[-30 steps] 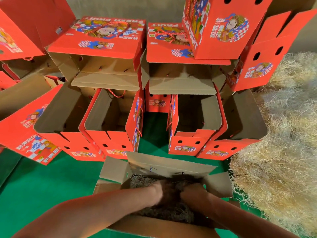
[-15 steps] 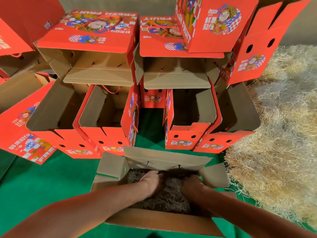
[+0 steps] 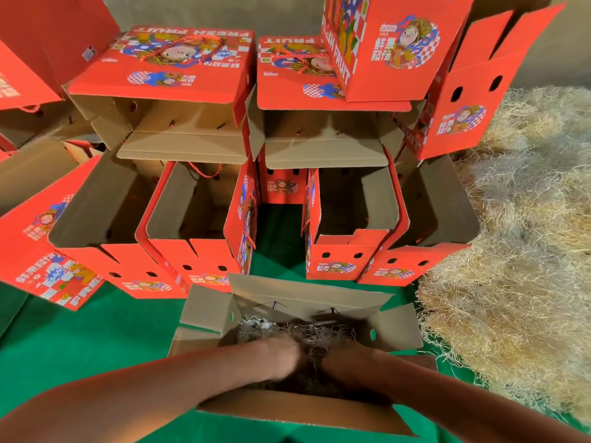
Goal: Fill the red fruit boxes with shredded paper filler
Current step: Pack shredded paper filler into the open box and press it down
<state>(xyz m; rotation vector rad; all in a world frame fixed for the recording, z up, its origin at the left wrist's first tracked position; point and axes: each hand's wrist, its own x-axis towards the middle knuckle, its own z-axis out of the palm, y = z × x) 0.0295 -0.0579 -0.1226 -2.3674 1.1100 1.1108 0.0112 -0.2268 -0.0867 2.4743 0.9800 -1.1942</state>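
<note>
Nearest the camera, both forearms reach down into an open box (image 3: 297,417) standing on the green floor covering (image 3: 96,340). The left hand (image 3: 281,353) and right hand (image 3: 342,359) are sunk side by side into the shredded paper filler (image 3: 307,334) already in that box. The left hand is motion-blurred and the right lies in shadow, so whether the fingers are spread flat or curled around a clump cannot be told.

The step in hand appears to be settling the filler. To do it well, the person would likely press and spread it evenly toward the corners, keep the side flaps (image 3: 208,308) folded outward so nothing catches, and leave a level bed rather than a mound in the middle. Strands lie around and just beyond both hands, reaching to the far wall of the box.

To the right, near the box, a large pile of loose filler (image 3: 511,282) waits as the supply. Further off, a row of red fruit boxes (image 3: 198,225) stands open and seemingly unfilled, with more stacked behind them.
</note>
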